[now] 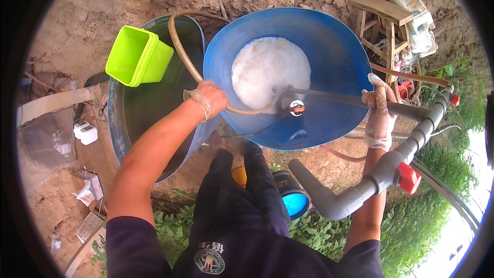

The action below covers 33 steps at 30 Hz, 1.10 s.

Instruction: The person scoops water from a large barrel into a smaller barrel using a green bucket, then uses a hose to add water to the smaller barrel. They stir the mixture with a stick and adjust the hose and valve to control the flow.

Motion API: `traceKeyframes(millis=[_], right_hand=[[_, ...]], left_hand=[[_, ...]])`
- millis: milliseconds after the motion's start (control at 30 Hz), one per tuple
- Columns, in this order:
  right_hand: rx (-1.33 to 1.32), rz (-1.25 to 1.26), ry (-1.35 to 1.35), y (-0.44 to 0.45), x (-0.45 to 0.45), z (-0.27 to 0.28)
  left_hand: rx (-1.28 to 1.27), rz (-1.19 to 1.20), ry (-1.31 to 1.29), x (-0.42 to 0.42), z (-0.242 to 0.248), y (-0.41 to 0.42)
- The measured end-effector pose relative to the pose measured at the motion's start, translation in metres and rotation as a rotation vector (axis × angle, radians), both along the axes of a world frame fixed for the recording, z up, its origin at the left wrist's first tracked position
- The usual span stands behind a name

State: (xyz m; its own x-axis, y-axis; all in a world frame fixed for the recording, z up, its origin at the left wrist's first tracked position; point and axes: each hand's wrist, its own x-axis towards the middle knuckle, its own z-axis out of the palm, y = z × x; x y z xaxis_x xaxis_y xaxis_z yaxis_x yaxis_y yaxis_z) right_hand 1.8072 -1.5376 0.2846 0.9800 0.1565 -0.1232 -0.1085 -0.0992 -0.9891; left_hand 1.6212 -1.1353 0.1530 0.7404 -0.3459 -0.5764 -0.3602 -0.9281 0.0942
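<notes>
Under a clear plastic glove, my left hand (213,98) is closed around a brown flexible hose (185,56). The hose loops over from behind the barrels, and its lower end reaches towards white foam (266,71) in a wide blue plastic barrel (335,42). My right hand (380,104), also gloved, grips a grey plastic pipe (409,111) near the barrel's right rim. This pipe slopes down to a dark fitting (287,98) at the foam's edge. A white round part with an orange piece (297,108) shows beside the fitting. The hose's tip is hidden there.
Dark liquid stands in a second barrel (115,123) at left, with a lime-green square bucket (154,60) above it. Thicker grey pipework (380,173) with a red valve handle (409,177) crosses near my right forearm. A wooden stool (382,9) stands behind; a black bucket (283,179) sits by my legs.
</notes>
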Motion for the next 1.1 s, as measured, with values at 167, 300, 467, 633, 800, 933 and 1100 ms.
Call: traceKeyframes(millis=[167,300,467,633,800,933,1100], right_hand=[[0.056,-0.016,-0.003,-0.009,0.002,0.01],[0.054,-0.014,-0.005,-0.009,0.004,0.009],[0.075,-0.015,-0.017,-0.013,0.007,0.0],[0.095,-0.023,-0.003,-0.014,0.011,-0.005],[0.122,-0.004,-0.019,-0.017,0.017,-0.017],[0.104,0.0,-0.013,-0.009,0.018,-0.032],[-0.008,-0.068,-0.073,0.004,0.005,-0.073]], left_hand=[[0.0,0.005,0.018,0.005,-0.002,-0.006],[-0.002,0.013,0.028,0.006,-0.005,-0.008],[-0.008,0.001,0.039,0.007,-0.005,-0.012],[0.008,-0.013,0.064,0.009,-0.008,-0.019],[0.011,-0.04,0.051,0.009,-0.014,-0.022],[0.008,-0.034,0.062,0.009,-0.013,-0.022],[-0.005,-0.01,0.045,0.007,-0.02,-0.02]])
